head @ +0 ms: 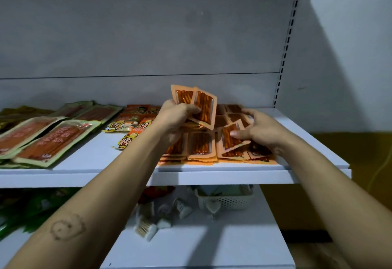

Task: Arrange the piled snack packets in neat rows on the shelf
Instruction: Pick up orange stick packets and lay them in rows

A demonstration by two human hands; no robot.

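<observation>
The shelf carries the pile of orange packets, whose front row lies at the lip. Over the pile's left, the left hand grips a loose fan of packets; on its right, the right hand pinches one tilted packet. The fan may slip, or a tug may push front packets off.

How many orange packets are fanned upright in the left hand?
2. The back packet peeks out at the upper left; the front packet overlaps it. The left hand holds both. More may be hidden under its fingers.
</observation>
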